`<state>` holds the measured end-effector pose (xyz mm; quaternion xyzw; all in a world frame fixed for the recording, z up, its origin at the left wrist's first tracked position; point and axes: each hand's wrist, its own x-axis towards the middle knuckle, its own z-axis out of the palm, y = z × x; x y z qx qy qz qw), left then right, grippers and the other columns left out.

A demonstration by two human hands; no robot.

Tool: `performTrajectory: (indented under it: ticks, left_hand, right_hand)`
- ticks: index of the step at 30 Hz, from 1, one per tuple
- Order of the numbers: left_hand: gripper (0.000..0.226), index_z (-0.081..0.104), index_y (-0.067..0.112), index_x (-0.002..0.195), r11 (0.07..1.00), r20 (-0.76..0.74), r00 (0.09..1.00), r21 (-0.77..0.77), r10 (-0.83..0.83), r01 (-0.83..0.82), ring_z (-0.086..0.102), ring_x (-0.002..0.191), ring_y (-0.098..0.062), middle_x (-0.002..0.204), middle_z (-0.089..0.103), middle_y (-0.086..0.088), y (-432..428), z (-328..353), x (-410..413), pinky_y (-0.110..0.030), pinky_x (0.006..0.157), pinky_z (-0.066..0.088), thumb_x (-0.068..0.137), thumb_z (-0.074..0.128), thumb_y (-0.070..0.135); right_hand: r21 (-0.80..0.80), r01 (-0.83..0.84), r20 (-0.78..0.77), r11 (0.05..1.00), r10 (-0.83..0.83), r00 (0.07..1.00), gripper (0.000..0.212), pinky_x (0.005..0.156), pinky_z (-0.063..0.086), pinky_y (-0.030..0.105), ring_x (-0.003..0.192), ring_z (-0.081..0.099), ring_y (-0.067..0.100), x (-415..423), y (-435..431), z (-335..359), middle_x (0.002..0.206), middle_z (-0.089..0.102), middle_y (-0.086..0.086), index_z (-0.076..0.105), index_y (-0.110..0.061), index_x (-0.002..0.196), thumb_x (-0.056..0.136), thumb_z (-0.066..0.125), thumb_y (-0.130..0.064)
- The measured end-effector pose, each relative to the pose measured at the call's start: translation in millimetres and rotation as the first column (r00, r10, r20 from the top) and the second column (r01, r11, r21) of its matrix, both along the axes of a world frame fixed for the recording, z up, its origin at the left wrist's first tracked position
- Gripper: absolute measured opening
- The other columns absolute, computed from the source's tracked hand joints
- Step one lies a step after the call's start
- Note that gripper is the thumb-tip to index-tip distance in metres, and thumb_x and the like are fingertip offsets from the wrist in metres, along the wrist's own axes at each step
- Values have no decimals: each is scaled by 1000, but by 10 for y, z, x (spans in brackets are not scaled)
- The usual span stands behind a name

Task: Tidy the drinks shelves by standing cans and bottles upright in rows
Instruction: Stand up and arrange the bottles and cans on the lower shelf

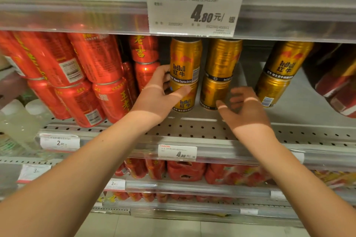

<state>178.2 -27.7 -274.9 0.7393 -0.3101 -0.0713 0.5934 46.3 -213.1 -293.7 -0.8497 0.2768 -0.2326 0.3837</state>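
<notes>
Evidently row-squaring was under way: a lower gold can [185,102] was clasped by the left hand [156,98]; the right hand [244,107] was spread, empty; gentle aligning was judged next.

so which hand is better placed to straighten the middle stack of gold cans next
Right, probably. The right hand is open and free, close beside the middle gold stack, whereas the left hand grips the left gold stack and would have to let go first.
</notes>
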Motion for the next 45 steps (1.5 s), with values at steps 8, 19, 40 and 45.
performTrajectory:
  ticks: [8, 19, 40, 45]
  left_hand:
    - [70, 51, 33, 140, 998, -63, 997, 31, 47, -45, 60, 125, -8, 132, 66, 12, -79, -50, -35, -42, 108, 48, 78, 77, 53]
    - [24, 52, 29, 96, 907, 33, 910, 73, 413, -414, 63, 64, -3, 79, 64, 4, 31, -155, -324, -29, 66, 50, 90, 75, 29]
    - [44, 67, 18, 104, 834, 534, 841, 423, 86, -354, 57, 80, -10, 85, 62, 8, -469, 972, -597, -27, 72, 41, 98, 50, 59]
    - [36, 65, 20, 97, 849, 511, 844, 365, 160, -382, 61, 86, -15, 89, 66, 3, -571, 941, -667, -31, 77, 47, 98, 54, 55]
  right_hand:
    - [18, -96, -156, 995, 98, 983, 98, 103, 44, 43, 129, 49, 26, 301, -62, 190, 141, 46, 4, 37, -26, 144, 67, 72, -75]
    - [278, -416, -15, 866, 437, 900, 93, 89, 48, 22, 108, 60, -2, 185, -431, 111, 133, 56, -19, 37, -31, 145, 70, 82, -60]
    - [185, -496, 4, 848, 504, 863, 87, 94, 38, 21, 119, 50, 3, 91, -384, 19, 146, 52, -3, 34, -24, 154, 83, 78, -44]
    - [121, -428, -17, 896, 433, 901, 83, 106, 45, 37, 126, 54, 14, 118, -301, 32, 143, 55, -2, 35, -25, 152, 83, 76, -48]
